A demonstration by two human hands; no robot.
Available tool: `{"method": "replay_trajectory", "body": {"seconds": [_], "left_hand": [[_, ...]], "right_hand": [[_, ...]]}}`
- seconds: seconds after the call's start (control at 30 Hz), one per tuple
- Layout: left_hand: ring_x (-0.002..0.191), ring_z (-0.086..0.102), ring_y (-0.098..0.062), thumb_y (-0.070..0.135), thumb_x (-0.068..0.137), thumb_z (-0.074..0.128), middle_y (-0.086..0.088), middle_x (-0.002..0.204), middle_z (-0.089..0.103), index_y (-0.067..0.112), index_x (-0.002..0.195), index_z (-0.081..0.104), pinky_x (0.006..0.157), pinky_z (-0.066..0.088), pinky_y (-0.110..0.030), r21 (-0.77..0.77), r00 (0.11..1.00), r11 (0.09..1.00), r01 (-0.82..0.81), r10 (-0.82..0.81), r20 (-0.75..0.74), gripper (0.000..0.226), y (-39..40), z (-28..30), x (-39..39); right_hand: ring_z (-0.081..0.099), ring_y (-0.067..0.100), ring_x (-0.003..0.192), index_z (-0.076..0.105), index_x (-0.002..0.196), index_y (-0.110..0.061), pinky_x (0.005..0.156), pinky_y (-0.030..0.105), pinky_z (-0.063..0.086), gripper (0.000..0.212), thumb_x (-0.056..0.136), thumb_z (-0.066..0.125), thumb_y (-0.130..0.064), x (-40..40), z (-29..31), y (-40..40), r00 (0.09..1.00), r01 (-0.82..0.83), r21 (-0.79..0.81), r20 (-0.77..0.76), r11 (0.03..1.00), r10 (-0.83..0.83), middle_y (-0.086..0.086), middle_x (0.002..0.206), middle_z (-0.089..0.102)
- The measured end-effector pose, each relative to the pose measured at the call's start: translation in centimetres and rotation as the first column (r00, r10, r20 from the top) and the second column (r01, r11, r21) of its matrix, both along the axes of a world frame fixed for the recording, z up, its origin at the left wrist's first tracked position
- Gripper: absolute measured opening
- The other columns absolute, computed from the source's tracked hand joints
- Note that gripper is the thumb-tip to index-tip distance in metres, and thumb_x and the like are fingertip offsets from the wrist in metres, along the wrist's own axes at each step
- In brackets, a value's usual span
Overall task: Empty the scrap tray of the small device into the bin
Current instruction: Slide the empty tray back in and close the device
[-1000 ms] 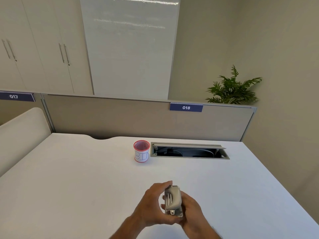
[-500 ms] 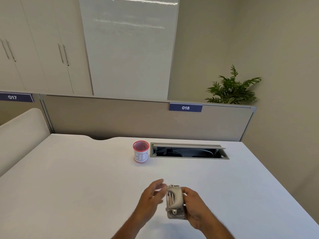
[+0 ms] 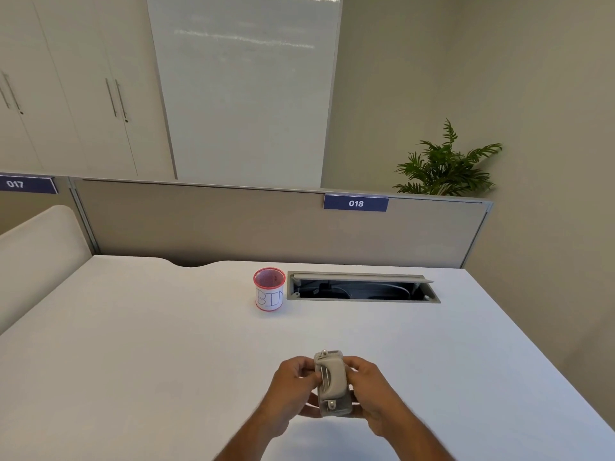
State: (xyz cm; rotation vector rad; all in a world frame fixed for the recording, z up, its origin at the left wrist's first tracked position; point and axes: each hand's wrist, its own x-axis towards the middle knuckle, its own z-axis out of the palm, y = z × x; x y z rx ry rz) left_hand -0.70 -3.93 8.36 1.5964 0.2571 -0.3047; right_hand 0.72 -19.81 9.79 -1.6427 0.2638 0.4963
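Single head camera looking forward and down across the desk (image 3: 166, 361), wide-angle, hands (image 3: 293, 390) sitting close at the bottom centre, partition (image 3: 233, 224) and cupboards (image 3: 66, 94) lying farther off, no second view sharing the scene

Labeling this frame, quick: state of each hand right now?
Left hand: closed on the left side of the small grey device.
Right hand: closed on the device's right side, held above the desk.
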Motion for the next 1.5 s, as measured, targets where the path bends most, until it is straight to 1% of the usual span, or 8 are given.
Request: {"method": "replay_trajectory", "body": {"seconds": [0.2, 0.43, 0.87, 1.0, 1.13, 1.27, 1.4, 1.5], "left_hand": [[0.062, 0.073, -0.025, 0.007, 0.1, 0.055, -0.021, 0.098, 0.076, 0.005, 0.1, 0.068, 0.062, 0.066, -0.046, 0.034, 1.0, 0.999, -0.012, 0.013, -0.014, 0.013, -0.3, -0.3, 0.3], [0.066, 0.074, -0.019, -0.001, 0.087, 0.065, -0.007, 0.091, 0.078, 0.011, 0.102, 0.07, 0.062, 0.065, -0.04, 0.022, 1.0, 1.0, 0.017, -0.016, -0.023, 0.02, 0.0, -0.3, 0.4], [0.059, 0.074, -0.018, -0.003, 0.088, 0.064, -0.001, 0.082, 0.076, 0.011, 0.101, 0.068, 0.051, 0.058, -0.032, 0.03, 0.997, 0.999, -0.018, 0.02, -0.072, 0.019, 0.1, -0.7, 0.4], [0.059, 0.074, -0.02, -0.004, 0.089, 0.063, 0.001, 0.079, 0.076, 0.01, 0.1, 0.068, 0.051, 0.059, -0.033, 0.016, 0.997, 0.999, -0.044, 0.045, -0.065, 0.018, 0.4, -1.2, 0.5], [0.063, 0.077, -0.022, -0.003, 0.091, 0.061, -0.004, 0.089, 0.075, 0.01, 0.101, 0.067, 0.053, 0.061, -0.036, 0.027, 0.997, 0.998, -0.053, 0.055, -0.06, 0.018, 0.4, -1.6, 0.5], [0.067, 0.078, -0.026, 0.004, 0.085, 0.071, -0.006, 0.094, 0.074, 0.011, 0.102, 0.068, 0.057, 0.063, -0.037, 0.026, 0.997, 0.998, -0.055, 0.056, -0.044, 0.019, 0.5, -2.1, 0.5], [0.078, 0.076, -0.025, 0.009, 0.09, 0.067, -0.007, 0.101, 0.067, 0.016, 0.106, 0.068, 0.059, 0.066, -0.04, 0.196, 0.996, 0.977, -0.083, 0.074, 0.054, 0.017, 0.8, -3.3, 1.2], [0.097, 0.067, -0.019, 0.023, 0.098, 0.061, 0.005, 0.106, 0.067, 0.02, 0.121, 0.064, 0.082, 0.061, -0.04, 0.53, 0.968, 0.835, -0.148, 0.014, 0.249, 0.023, 1.7, -5.0, 1.6]], "right_hand": [[0.076, 0.036, 0.093, 0.069, 0.109, -0.017, 0.069, 0.044, 0.065, 0.036, 0.078, 0.066, 0.001, 0.8, 0.9, -0.6, 0.987, -0.142, -0.049, -0.086, 0.989, 0.137, 0.018, 0.097, 0.08], [0.078, 0.03, 0.072, 0.065, 0.11, -0.008, 0.061, 0.042, 0.064, 0.037, 0.076, 0.068, 0.006, 1.2, 0.4, -0.3, 0.993, -0.107, -0.066, -0.066, 0.992, 0.102, 0.017, 0.083, 0.081], [0.078, 0.033, 0.08, 0.066, 0.11, -0.007, 0.064, 0.043, 0.065, 0.038, 0.073, 0.07, 0.001, 0.9, -0.6, 0.3, 0.992, -0.106, -0.039, -0.067, 0.994, 0.103, 0.02, 0.093, 0.08], [0.074, 0.024, 0.082, 0.067, 0.105, -0.015, 0.064, 0.039, 0.065, 0.024, 0.082, 0.068, -0.007, 0.6, -0.7, 0.2, 0.997, 0.013, -0.161, 0.08, 0.987, 0.0, 0.016, 0.1, 0.074], [0.061, 0.015, 0.056, 0.074, 0.075, -0.011, 0.047, 0.026, 0.049, 0.024, 0.087, 0.072, -0.032, 0.5, -0.8, 0.4, 0.968, 0.151, -0.163, 0.226, 0.975, -0.112, 0.004, 0.069, 0.074], [0.065, 0.011, 0.049, 0.077, 0.078, -0.008, 0.044, 0.023, 0.046, 0.006, 0.08, 0.076, -0.014, 0.6, -1.1, 1.1, 0.991, 0.05, -0.145, 0.131, 0.988, -0.031, 0.005, 0.063, 0.076], [0.063, 0.016, 0.052, 0.076, 0.078, -0.006, 0.048, 0.025, 0.049, 0.007, 0.083, 0.072, -0.007, 1.4, -1.9, 1.3, 0.994, 0.064, -0.143, 0.094, 0.988, -0.051, 0.006, 0.064, 0.075], [0.06, 0.017, 0.053, 0.075, 0.081, -0.002, 0.047, 0.023, 0.049, 0.006, 0.084, 0.071, -0.005, 2.1, -2.5, 1.6, 0.994, 0.089, -0.14, 0.082, 0.986, -0.078, 0.009, 0.067, 0.072]]}}
